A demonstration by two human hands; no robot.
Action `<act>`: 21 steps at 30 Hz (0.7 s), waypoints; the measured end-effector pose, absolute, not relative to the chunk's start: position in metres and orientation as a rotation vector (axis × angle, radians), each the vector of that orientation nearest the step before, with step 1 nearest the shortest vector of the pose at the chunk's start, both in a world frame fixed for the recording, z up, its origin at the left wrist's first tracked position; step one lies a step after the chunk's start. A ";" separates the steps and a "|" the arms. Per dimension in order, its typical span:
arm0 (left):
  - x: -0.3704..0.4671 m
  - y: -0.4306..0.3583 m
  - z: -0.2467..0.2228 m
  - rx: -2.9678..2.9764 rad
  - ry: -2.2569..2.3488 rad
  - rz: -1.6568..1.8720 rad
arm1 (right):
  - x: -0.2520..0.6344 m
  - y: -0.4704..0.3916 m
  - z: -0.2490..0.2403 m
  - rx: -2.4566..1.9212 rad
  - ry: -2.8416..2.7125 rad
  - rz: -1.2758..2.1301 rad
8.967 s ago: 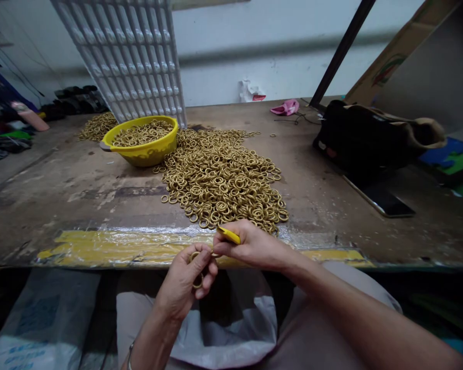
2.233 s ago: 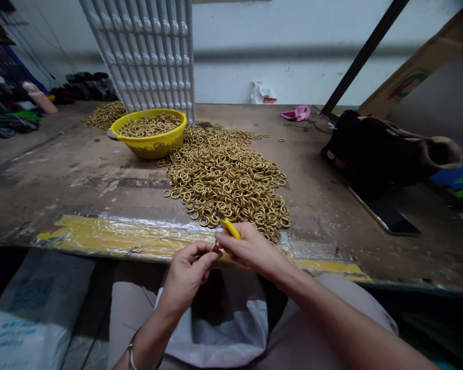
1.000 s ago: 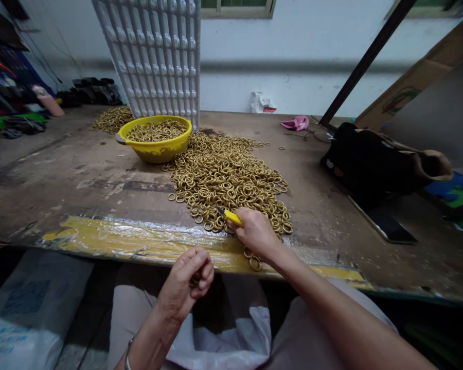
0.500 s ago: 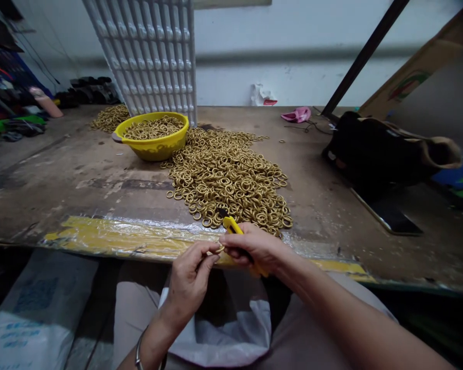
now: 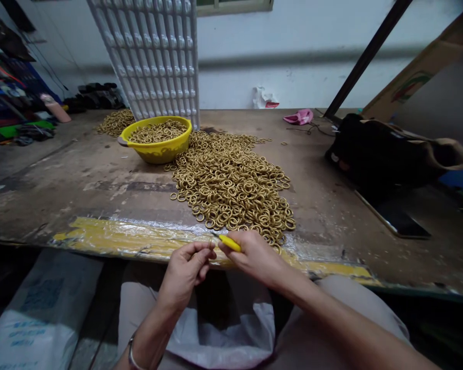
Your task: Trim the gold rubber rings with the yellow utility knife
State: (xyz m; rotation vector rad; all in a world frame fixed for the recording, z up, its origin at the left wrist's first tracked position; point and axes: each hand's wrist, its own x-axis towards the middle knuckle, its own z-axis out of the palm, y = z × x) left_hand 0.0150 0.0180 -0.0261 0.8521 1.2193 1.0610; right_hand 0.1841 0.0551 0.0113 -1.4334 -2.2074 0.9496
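Note:
Between thumb and fingers, my left hand (image 5: 187, 267) pinches a small brass-coloured ring (image 5: 211, 243), seen nearly edge-on. My right hand (image 5: 254, 254) is closed around a yellow utility knife (image 5: 230, 243); its dark tip points left, just above the ring. Whether the tip touches the ring I cannot tell. Both hands are over the table's front edge, above an open white bag (image 5: 224, 344) in my lap. Beyond them lies a large heap of the same rings (image 5: 235, 180). A yellow basin (image 5: 160, 149) full of rings stands at the heap's back left.
Yellow tape (image 5: 111, 236) covers part of the table's front edge. On the right lie a phone (image 5: 397, 218), a black bag (image 5: 378, 149) and a pink cloth (image 5: 299, 117). A ribbed grey panel (image 5: 150, 61) stands behind the basin, beside a smaller ring pile (image 5: 116, 122).
The yellow knife has turned from pointing up and away to pointing left at the ring. My left hand has rolled slightly, holding the ring more upright. The view has shifted a little.

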 end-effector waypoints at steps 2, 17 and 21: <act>0.014 0.018 -0.025 0.786 1.213 1.089 | 0.183 0.050 0.008 -1.473 -2.387 0.691; 0.016 0.015 -0.011 0.950 1.251 0.974 | 0.181 0.053 0.007 -1.579 -2.662 0.192; 0.017 0.000 0.000 0.959 1.138 0.929 | 0.209 0.080 0.015 -1.982 -2.446 0.002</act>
